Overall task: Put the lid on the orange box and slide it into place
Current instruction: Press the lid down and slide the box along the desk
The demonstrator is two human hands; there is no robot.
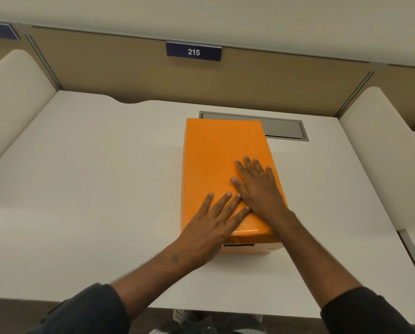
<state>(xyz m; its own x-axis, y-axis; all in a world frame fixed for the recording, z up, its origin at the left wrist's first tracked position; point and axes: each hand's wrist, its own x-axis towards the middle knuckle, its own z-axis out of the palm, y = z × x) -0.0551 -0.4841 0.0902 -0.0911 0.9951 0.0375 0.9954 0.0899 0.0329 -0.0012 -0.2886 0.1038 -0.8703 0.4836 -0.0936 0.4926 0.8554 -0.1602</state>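
Note:
An orange lid (218, 155) covers the orange box on the white desk, lengthwise away from me. Below the lid's near edge a strip of the box's end (250, 248) shows, white with a dark label. My left hand (213, 225) lies flat on the lid's near left part, fingers spread, palm over the near edge. My right hand (257, 186) lies flat on the lid's near right part, fingers spread, its thumb touching the left hand's fingertips. Neither hand grips anything.
The white desk (93, 189) has a grey cable hatch (283, 128) right behind the box. Tan partition walls with a sign reading 215 (193, 52) close the back. Cream side dividers (11, 97) stand left and right.

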